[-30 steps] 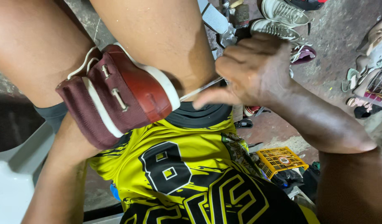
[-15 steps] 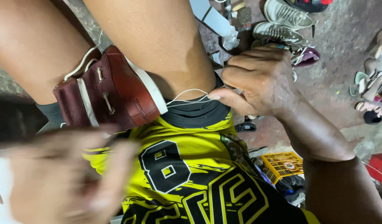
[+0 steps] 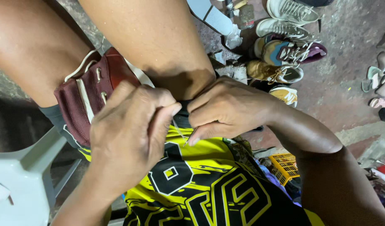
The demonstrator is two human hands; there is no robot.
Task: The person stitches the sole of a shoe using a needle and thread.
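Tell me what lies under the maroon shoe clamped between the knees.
Under the maroon mesh shoe shows a yellow-and-black jersey. The left hand covers the shoe's front; its sole is hidden.

I see maroon shoe (image 3: 90, 94), upper of mesh and leather with white stripe and white lace, wedged between bare knees, on its side, partly hidden by left hand (image 3: 127, 134). Thin pale thread (image 3: 178, 130) runs taut between left hand and right hand (image 3: 228, 109), both pinching it.
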